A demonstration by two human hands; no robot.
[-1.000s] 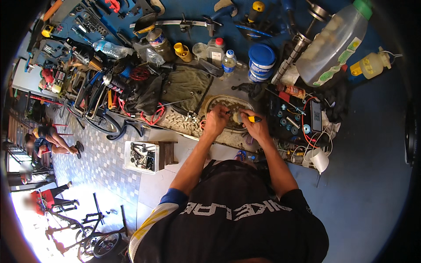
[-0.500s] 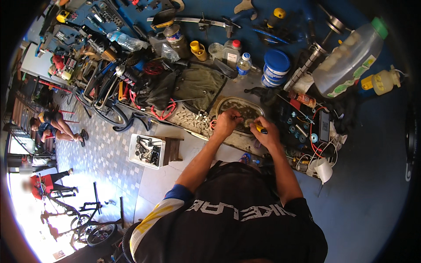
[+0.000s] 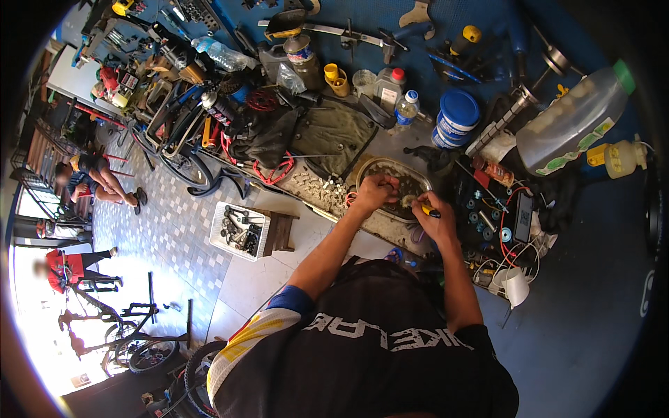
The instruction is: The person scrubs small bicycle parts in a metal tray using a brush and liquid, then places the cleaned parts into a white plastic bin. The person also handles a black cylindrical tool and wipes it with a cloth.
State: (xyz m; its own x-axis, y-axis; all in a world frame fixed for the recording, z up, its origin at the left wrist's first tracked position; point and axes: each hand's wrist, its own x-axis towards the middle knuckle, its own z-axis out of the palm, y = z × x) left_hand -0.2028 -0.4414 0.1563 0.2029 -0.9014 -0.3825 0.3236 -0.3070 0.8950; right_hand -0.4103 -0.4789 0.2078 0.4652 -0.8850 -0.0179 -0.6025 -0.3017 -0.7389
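Note:
An oval tray (image 3: 360,171) with murky brown liquid lies on the bench in front of me. Over its left part is my left hand (image 3: 376,195), fingers pinched together around something too small to make out. My right hand (image 3: 439,221) is closed on a tool with a yellow-and-black handle (image 3: 431,211), at the tray's right near side. A pale, blurred end of that tool points toward the left hand, low over the liquid; its exact kind is unclear. Small metal pieces (image 3: 336,184) lie on the bench left of the tray.
Beyond the tray stand a blue tub (image 3: 456,117), a small clear bottle (image 3: 406,108) and a large jug (image 3: 568,129). On the right lie washers, cables and a phone (image 3: 523,216). A white basket of metal parts (image 3: 240,230) sits left. Two people are farther left.
The whole view has shifted, so the bench appears farther right and slightly lower. Both hands stay at the tray, with the left fingers slightly re-posed and the tool still in the right hand.

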